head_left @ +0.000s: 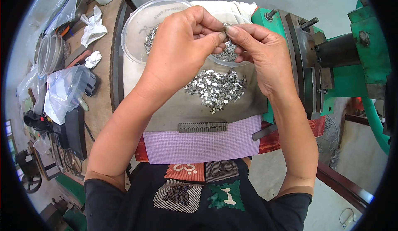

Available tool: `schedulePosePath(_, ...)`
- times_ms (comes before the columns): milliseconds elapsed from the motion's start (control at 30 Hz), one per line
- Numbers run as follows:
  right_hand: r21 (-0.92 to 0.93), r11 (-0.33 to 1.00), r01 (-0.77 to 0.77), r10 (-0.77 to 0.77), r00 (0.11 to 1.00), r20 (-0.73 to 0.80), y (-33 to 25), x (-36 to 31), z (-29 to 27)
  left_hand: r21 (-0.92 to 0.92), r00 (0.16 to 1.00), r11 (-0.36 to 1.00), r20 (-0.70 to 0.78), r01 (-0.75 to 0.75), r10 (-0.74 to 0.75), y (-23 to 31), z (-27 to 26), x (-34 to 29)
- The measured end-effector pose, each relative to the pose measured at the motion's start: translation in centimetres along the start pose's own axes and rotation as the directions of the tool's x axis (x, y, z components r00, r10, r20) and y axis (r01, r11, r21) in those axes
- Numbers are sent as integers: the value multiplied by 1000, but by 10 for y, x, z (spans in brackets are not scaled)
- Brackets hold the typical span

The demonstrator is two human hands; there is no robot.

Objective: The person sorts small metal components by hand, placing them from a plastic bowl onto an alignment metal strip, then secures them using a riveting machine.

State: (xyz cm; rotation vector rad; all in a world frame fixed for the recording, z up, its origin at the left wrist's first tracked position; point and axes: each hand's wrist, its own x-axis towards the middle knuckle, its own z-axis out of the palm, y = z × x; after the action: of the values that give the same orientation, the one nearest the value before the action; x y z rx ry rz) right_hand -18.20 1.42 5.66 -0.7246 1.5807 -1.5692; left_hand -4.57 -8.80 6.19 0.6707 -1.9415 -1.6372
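Observation:
My left hand (186, 38) and my right hand (259, 44) meet above the containers, fingertips pinched together. Between them is something small and dark that I cannot make out. Behind my left hand stands a round clear plastic tub (132, 31) with small silvery metal parts (150, 40) in it. A second clear container (242, 19), partly hidden by my hands, holds more small metal pieces (227, 53). Below my hands a loose heap of tiny shiny metal parts (215, 88) lies on the grey cloth. Nearer to me rests a dark slotted metal bar (203, 127).
A purple textured mat (199, 146) covers the table's near edge. Close on the right stands a green machine (358, 73) with a dark steel block; a flat metal strip (264, 132) lies beside it. The left bench (101, 69) carries crumpled tissue (93, 27), plastic bags and lids.

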Motion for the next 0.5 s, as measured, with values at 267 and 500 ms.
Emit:
schedulePosePath(267, -284, 954, 102, -98, 995, 27, 5, 6, -3, 455, 989, 880, 8, -133, 145, -3, -1, -5)
schedulePosePath(500, -433, 893, 120, -140, 990, -14, 3, -30, -12, 396, 974, 896, -18, -199, 224, -1, -21, -58)
